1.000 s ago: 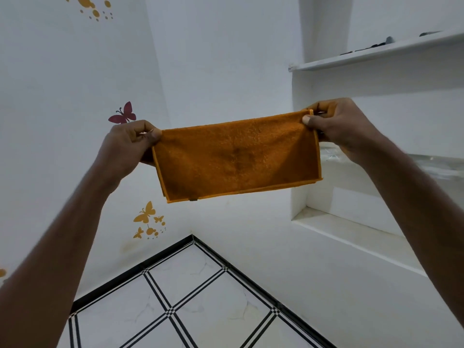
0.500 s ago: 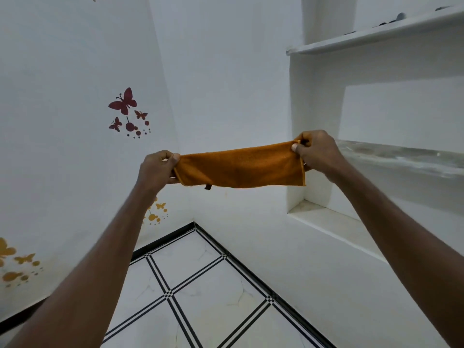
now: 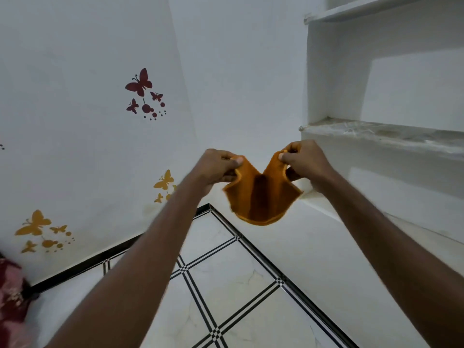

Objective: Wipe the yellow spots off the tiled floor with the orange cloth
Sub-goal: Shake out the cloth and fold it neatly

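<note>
Cloth: the orange cloth (image 3: 261,197) hangs in the air above the floor (image 3: 226,285), sagging in a U between both hands.
Left hand (image 3: 216,168): pinches the cloth's left top corner.
Right hand (image 3: 305,159): pinches the right top corner.
Hands: near each other, apart.

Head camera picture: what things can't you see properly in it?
- Yellow spots: none show on the visible floor; both arms cover part of it and the bottom edge cuts it off.
- Cloth: blurred; its top corners are hidden inside the left hand and right hand.
- Red fabric: cut off by the left edge, so I cannot tell what it is.
- Top shelf: seen from below, so its top is hidden.
</note>
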A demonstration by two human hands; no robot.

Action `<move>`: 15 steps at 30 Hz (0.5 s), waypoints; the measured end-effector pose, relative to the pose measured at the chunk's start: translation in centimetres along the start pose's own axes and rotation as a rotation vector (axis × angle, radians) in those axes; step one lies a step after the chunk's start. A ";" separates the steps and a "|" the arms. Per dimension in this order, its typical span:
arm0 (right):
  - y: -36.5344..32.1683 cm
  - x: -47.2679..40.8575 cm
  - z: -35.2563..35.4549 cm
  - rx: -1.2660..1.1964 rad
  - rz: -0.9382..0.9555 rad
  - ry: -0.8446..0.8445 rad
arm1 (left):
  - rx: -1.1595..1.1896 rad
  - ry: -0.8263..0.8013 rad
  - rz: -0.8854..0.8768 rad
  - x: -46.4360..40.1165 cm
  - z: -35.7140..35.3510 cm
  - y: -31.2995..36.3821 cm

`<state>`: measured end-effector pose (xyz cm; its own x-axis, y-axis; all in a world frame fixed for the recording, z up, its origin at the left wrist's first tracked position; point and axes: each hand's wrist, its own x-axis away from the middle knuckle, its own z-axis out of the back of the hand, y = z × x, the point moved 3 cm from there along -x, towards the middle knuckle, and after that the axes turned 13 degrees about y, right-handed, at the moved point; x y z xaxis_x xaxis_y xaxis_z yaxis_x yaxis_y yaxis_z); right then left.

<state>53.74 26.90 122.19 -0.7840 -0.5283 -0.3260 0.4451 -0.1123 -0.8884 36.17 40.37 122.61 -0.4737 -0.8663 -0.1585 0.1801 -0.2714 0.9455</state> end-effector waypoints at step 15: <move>0.3 2.8 0.7 -0.431 -0.292 -0.197 | -0.196 0.059 -0.229 2.3 -4.7 3.0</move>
<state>51.98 24.80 121.25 -0.7341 -0.6788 -0.0161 -0.0286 0.0545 -0.9981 39.68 35.54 123.69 -0.4715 -0.7946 -0.3826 0.2401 -0.5331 0.8113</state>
